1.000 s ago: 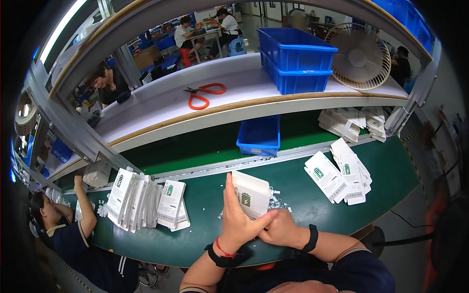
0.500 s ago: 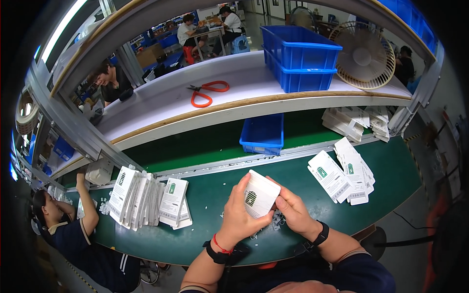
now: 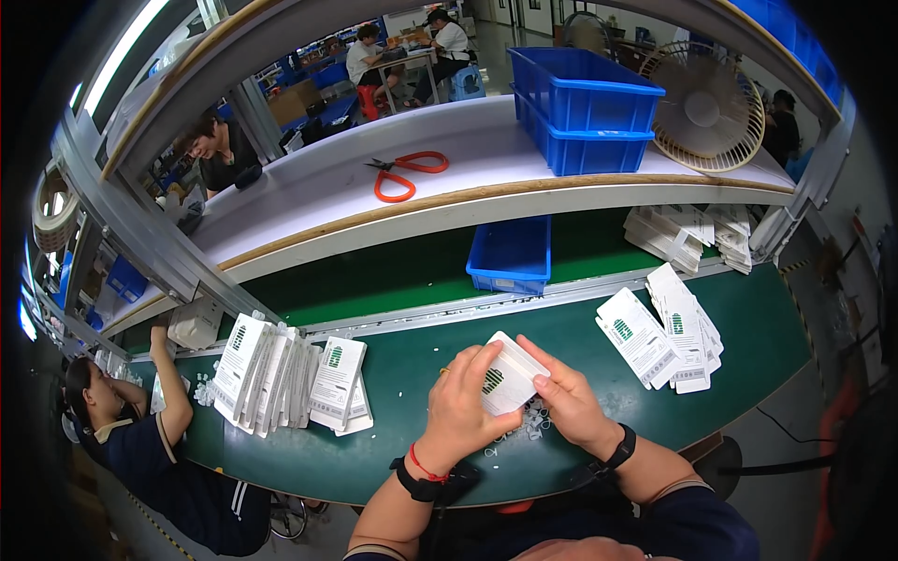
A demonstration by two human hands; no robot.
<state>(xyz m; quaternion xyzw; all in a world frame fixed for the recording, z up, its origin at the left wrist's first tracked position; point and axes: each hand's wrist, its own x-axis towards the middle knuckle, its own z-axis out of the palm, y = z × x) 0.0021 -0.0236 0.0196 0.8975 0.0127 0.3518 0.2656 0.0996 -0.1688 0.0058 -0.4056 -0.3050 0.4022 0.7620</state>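
Above the middle of the green table (image 3: 402, 467), my two hands hold a white flat card packet (image 3: 513, 374) with green print, tilted. My left hand (image 3: 460, 402) wraps round its left side, fingers over the top edge and thumb low. On the right edge, my right hand (image 3: 572, 400) grips it, thumb on the face and fingers behind. Small translucent plastic bits (image 3: 535, 423) lie on the table under the hands. To the left stands a row of like packets (image 3: 271, 374), with a few more packets (image 3: 338, 383) leaning beside it. Another fanned pile (image 3: 641, 338) lies to the right.
A raised white shelf (image 3: 318, 187) crosses behind, bearing orange-handled scissors (image 3: 404, 178), stacked blue bins (image 3: 589, 117) and a fan (image 3: 708, 110). Beneath it sit a blue tray (image 3: 510, 254) and more white packets (image 3: 669, 234). A co-worker (image 3: 140, 449) sits at the left end.
The packet has turned a little in my hands, and my right fingers now reach higher along its edge. The whole view has shifted slightly.
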